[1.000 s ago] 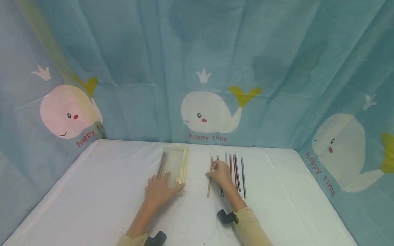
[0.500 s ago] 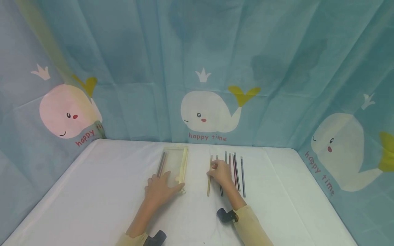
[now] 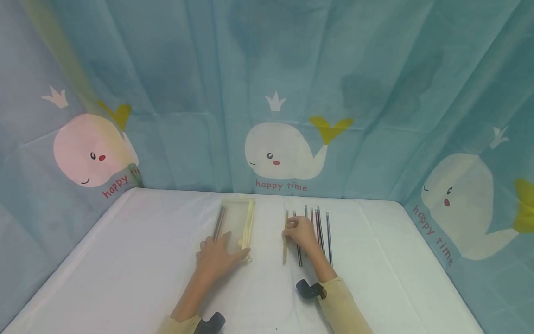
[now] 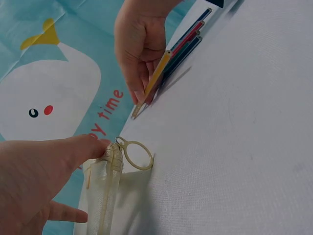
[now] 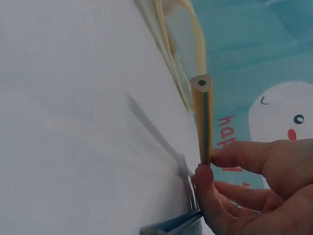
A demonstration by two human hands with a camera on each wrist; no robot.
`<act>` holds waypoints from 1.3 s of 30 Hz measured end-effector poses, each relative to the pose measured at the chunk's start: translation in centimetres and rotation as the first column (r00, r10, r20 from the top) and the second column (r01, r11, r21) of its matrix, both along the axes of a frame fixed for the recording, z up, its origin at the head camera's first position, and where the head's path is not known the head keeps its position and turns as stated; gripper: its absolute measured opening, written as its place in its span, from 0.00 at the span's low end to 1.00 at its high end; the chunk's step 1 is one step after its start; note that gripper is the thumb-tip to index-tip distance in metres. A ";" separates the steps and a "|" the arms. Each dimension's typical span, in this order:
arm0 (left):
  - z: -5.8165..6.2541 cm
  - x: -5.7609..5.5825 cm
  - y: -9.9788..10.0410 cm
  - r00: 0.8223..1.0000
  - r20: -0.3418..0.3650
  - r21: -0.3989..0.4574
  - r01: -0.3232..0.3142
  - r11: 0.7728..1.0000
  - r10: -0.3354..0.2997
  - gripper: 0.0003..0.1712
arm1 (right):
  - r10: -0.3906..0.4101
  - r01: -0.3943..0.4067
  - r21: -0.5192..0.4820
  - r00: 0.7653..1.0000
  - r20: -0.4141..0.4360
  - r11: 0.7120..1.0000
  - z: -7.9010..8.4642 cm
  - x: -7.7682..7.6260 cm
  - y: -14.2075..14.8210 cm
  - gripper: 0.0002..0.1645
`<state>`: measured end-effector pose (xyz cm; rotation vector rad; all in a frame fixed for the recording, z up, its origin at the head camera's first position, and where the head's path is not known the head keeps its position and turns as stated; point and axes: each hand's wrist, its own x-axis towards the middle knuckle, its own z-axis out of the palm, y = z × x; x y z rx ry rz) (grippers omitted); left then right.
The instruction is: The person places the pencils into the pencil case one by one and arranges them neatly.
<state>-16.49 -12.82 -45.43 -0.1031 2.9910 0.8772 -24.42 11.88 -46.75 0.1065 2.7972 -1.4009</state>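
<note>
My right hand (image 3: 301, 231) pinches a yellow pencil (image 3: 285, 248) between thumb and fingertips. In the right wrist view the unsharpened end of the yellow pencil (image 5: 202, 120) points toward the camera, and its shadow shows the near end raised off the cloth. Spread across the lower part of a see-through pencil case (image 3: 236, 218) with cream edging lies my left hand (image 3: 215, 260), its thumb near the zip end. A ring-shaped zip pull (image 4: 138, 155) hangs beside that thumb. Dark pencils (image 3: 219, 225) show through the case's left side.
Several pencils lie roughly side by side under and right of my right hand, including a blue pencil (image 3: 329, 239) at the far right. White cloth (image 3: 396, 278) covers the table. A whale-print curtain (image 3: 187, 153) stands behind and at both sides.
The yellow pencil has been lifted from the cloth and has shifted slightly right with my right hand. My left hand stays on the pencil case.
</note>
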 end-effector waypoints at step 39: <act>0.2 0.1 0.1 1.000 0.009 0.004 -0.008 1.000 0.008 0.55 | 0.105 -0.095 -0.191 0.993 0.046 0.977 1.1 0.4 -0.8 0.25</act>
